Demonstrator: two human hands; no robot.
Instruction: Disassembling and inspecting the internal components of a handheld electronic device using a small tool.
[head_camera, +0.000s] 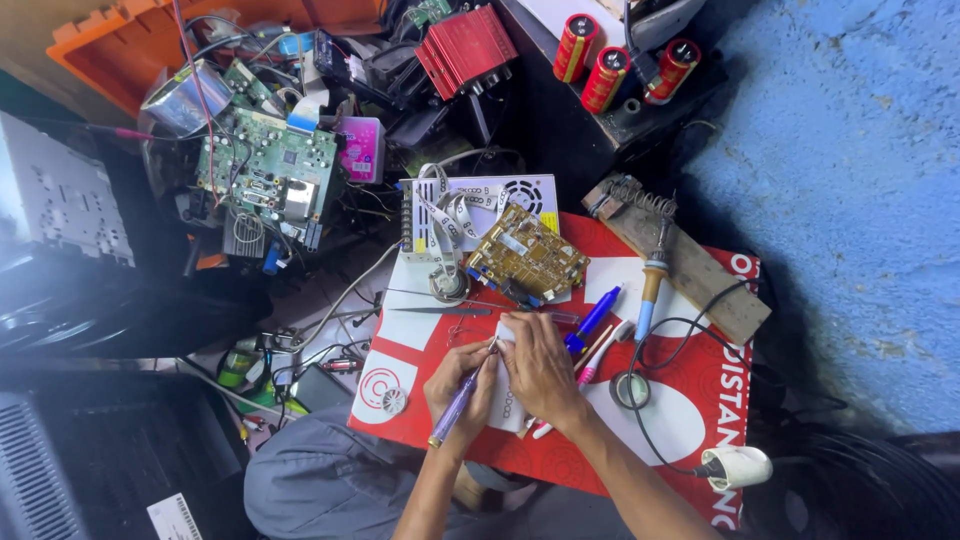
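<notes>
My left hand (458, 380) grips a purple-handled screwdriver (455, 405), its tip pointing up toward a small white part (506, 335) on the red board. My right hand (540, 368) rests over that white part, pressing it down. Both hands sit close together near the front middle of the red and white board (690, 400). A yellow circuit board (525, 258) lies just beyond the hands. Tweezers (440, 311) lie to the left of the hands.
A soldering iron (652, 275) rests in a coil stand on a wooden block (690, 265). A blue pen (595, 315), solder coil (630, 390), white power supply (478, 195), green circuit board (265, 170), red capacitors (605, 75) and a white plug (740, 467) lie around.
</notes>
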